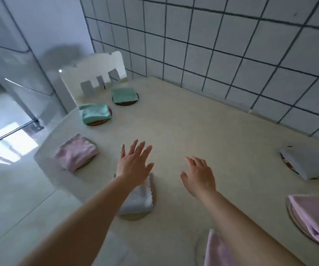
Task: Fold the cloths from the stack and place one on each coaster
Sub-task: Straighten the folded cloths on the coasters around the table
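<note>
Nearest of all, at the bottom edge, a pink cloth [219,250] lies on the cream counter [193,121] between the person's forearms; whether it is folded, or has a coaster beneath it, I cannot tell. Just beyond, the left hand [133,166] hovers with fingers spread and holds nothing, above the far end of a folded white cloth [139,198] that sits on a coaster at the near left. The right hand [199,175] is likewise loose and empty, over bare counter. Further along the left side a folded pink cloth [76,152] rests on its coaster, then a folded teal cloth [95,113], and farthest a second teal cloth [124,95] on a dark coaster [125,103] in front of a white chair [89,73]. On the right, a folded white cloth [308,162] covers a patterned coaster, and nearer, a folded pink one [312,215] lies across a round coaster [293,214]. No stack of unfolded cloths shows, and every coaster in view is covered, so the job looks finished or nearly so, with only the nearest pink cloth in doubt.
</note>
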